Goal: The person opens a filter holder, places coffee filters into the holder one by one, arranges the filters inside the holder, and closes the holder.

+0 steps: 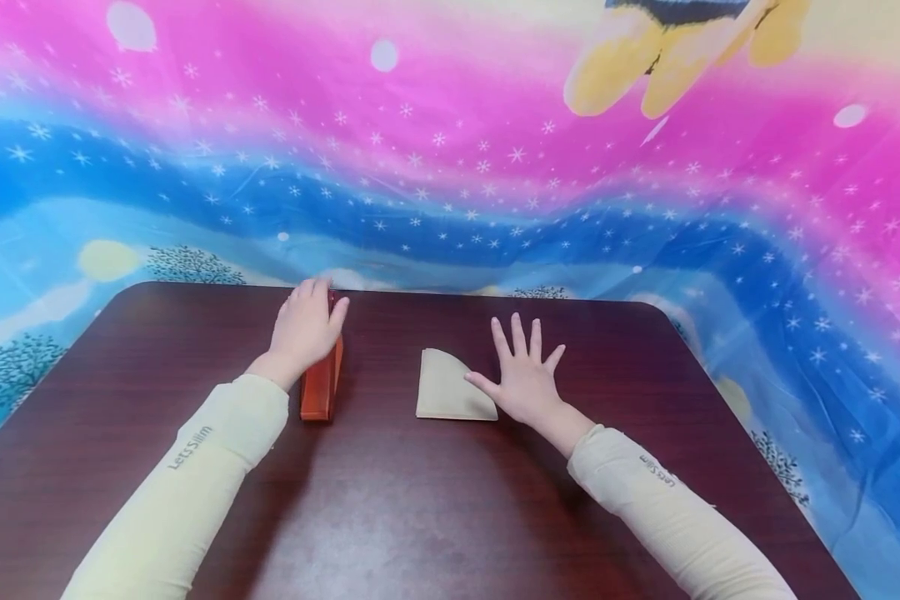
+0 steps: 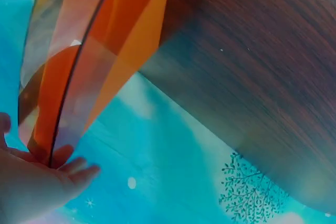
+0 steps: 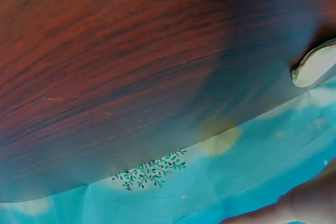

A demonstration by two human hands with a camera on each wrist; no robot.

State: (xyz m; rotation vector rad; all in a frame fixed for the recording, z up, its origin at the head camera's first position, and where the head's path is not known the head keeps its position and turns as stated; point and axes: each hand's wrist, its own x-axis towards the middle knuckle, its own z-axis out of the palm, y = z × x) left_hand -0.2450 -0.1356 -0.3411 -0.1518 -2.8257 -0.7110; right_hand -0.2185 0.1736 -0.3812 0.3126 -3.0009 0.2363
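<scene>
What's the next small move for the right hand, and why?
Probably close the right hand on the beige wedge: the fingers are spread, the thumb overlaps the wedge's edge in the head view, and the left hand holds the orange holder.

1. The left hand (image 2: 34,184) is at 8 o'clock, gripping the lower end of a glossy orange object (image 2: 105,19), with fingers (image 2: 81,176) showing on the side toward 4 o'clock.
2. The orange object slants from the hand up toward 11 o'clock, where the frame cuts it off; a thin dark line (image 2: 77,56) runs along it.
3. The table (image 2: 247,77), dark and wood-grained, fills the area around 2 o'clock, its edge running from near the centre to 4 o'clock.
4. Blue cloth (image 2: 168,145) spreads across 6 o'clock, printed with a leafy tree (image 2: 252,190) at 5 o'clock and a white dot (image 2: 131,183) at 7 o'clock.
</scene>
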